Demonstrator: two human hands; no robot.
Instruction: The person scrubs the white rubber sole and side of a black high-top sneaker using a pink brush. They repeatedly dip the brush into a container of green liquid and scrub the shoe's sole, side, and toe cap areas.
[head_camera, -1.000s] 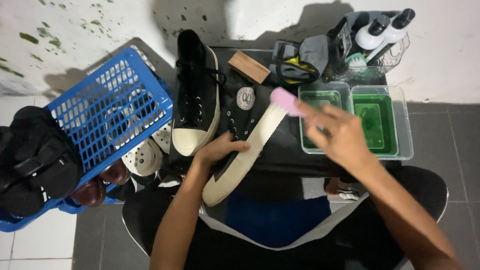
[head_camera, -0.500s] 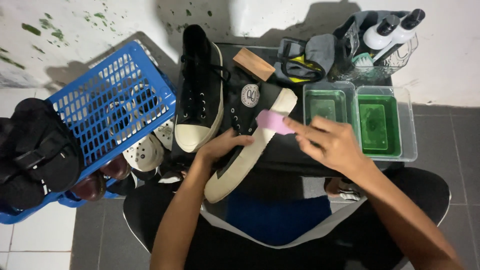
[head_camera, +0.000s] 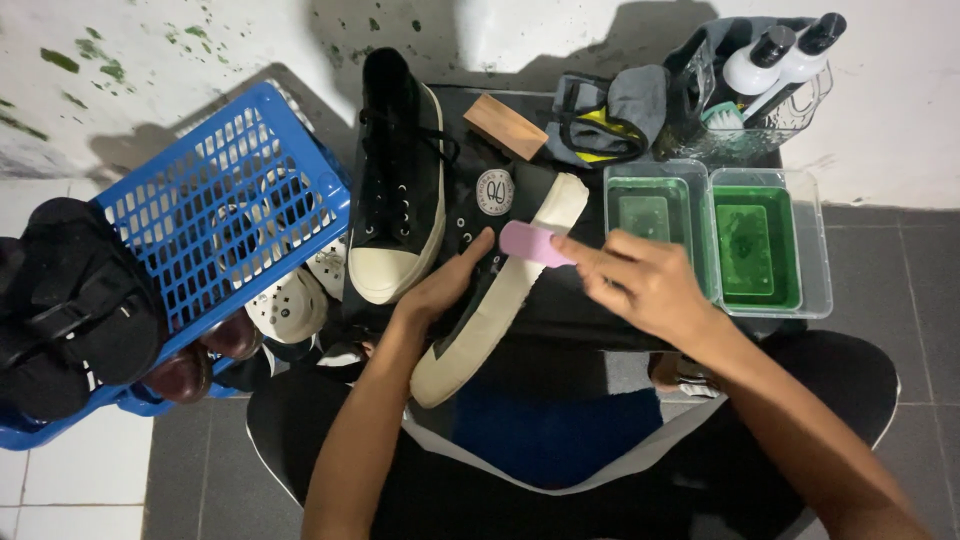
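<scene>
Left hand (head_camera: 440, 285) grips the tilted sneaker (head_camera: 490, 280); right hand (head_camera: 640, 285) pinches the pink brush (head_camera: 535, 243). Risk: sneaker slipping off the table edge.

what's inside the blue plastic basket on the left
The blue basket lies tipped, its slatted wall facing up. White perforated clogs show through and beneath it, brown shoes at its lower edge. The wall hides anything deeper.

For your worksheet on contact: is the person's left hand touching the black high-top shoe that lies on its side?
Touching. The head view shows the left hand pressed on the tilted shoe, thumb lying across its black upper, no gap.
</scene>
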